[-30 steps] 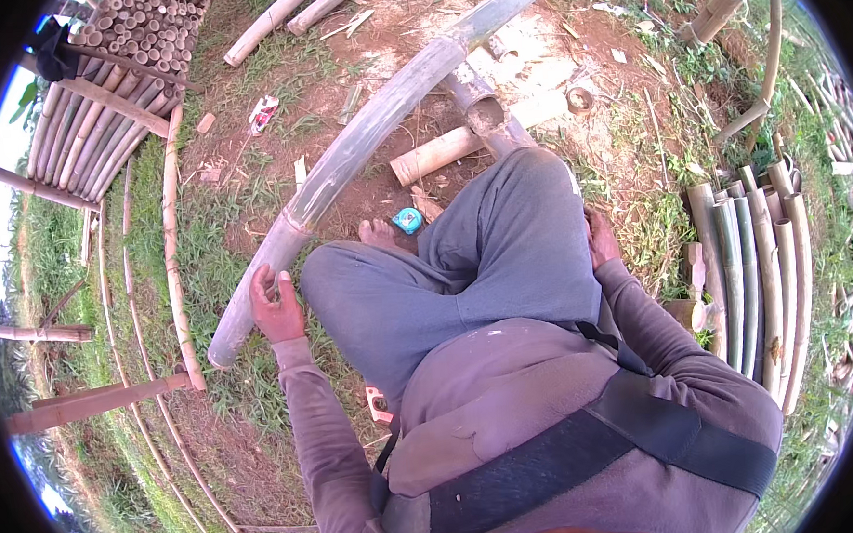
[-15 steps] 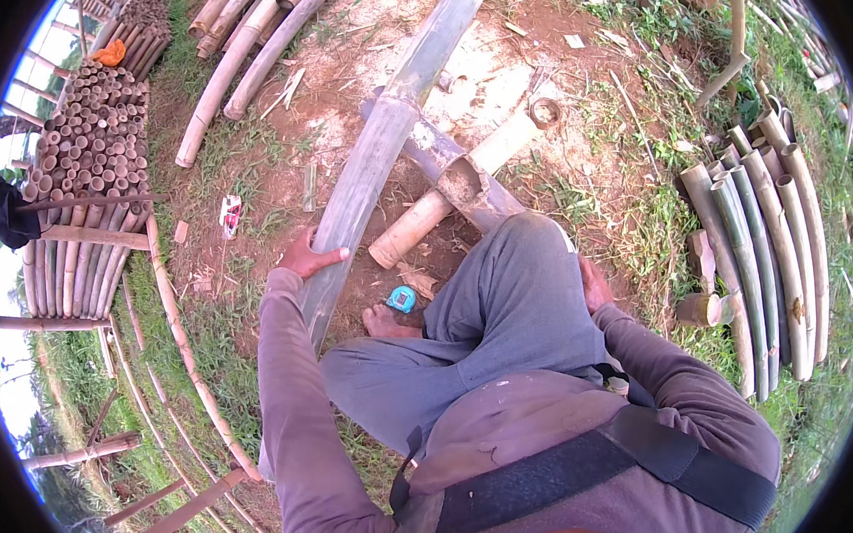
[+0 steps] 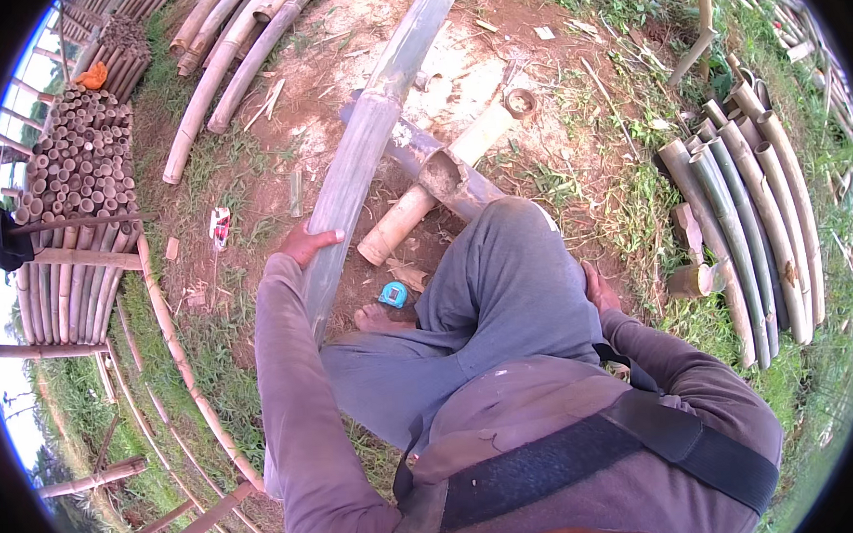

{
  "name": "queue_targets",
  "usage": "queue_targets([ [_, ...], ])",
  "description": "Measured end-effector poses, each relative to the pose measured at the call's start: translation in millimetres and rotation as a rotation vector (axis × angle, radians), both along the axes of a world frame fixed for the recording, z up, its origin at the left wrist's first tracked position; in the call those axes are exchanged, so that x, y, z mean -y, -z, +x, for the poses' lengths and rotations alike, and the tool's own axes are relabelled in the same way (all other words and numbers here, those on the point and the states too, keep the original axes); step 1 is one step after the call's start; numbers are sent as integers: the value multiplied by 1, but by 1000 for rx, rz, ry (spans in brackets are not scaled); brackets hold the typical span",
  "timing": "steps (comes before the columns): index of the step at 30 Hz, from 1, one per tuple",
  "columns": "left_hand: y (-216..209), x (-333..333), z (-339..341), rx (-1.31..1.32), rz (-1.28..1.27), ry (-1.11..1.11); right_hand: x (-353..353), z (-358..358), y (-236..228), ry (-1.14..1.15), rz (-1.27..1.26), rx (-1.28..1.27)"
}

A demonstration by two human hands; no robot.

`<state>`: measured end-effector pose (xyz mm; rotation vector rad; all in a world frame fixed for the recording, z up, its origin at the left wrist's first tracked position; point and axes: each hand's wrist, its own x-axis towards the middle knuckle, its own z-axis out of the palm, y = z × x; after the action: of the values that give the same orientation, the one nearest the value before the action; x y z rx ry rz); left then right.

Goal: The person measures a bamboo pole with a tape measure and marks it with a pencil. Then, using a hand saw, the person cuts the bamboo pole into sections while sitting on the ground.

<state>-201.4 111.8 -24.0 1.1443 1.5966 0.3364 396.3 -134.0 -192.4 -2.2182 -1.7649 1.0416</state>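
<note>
A long grey-green bamboo pole (image 3: 370, 139) slants from beside my left leg toward the far side. My left hand (image 3: 308, 245) grips its near part, thumb laid over the top and the other fingers mostly hidden at its left side. Beyond my bent knee, a wide bamboo piece with a cut opening (image 3: 476, 194) crosses a shorter pale bamboo piece (image 3: 397, 225) on the ground. My right hand (image 3: 599, 288) is low against the outside of my right leg; its fingers are partly hidden. A turquoise tape measure (image 3: 392, 294) lies by my bare foot.
Cut bamboo poles (image 3: 737, 216) lie bundled at the right beside a wooden mallet-like piece (image 3: 692, 277). A large stack of bamboo tubes (image 3: 78, 154) fills a rack at the left. More poles (image 3: 232, 59) rest at the far left, near an orange cloth (image 3: 91, 77).
The whole view has shifted slightly, moving the surroundings left in the picture. My left hand stays on the bamboo pole, and my right hand stays beside my leg.
</note>
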Motion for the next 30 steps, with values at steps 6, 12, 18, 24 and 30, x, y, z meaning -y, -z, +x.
queue_targets([
  [6, -52, 29, 3, -50, 30, 29, -21, -5, -42, -128, -8, 26],
  [12, -88, 100, -1, -142, 47, -13, -112, -50, -73, -354, 34, 57],
  [18, -60, 171, -40, -368, 45, -67, -144, -76, 36, -312, 11, -117],
  [24, -13, 238, -61, -491, -55, -137, -160, -44, 62, -615, -146, -681],
  [30, -2, 247, -72, -478, -79, -164, -289, -67, -41, -134, -128, -364],
])
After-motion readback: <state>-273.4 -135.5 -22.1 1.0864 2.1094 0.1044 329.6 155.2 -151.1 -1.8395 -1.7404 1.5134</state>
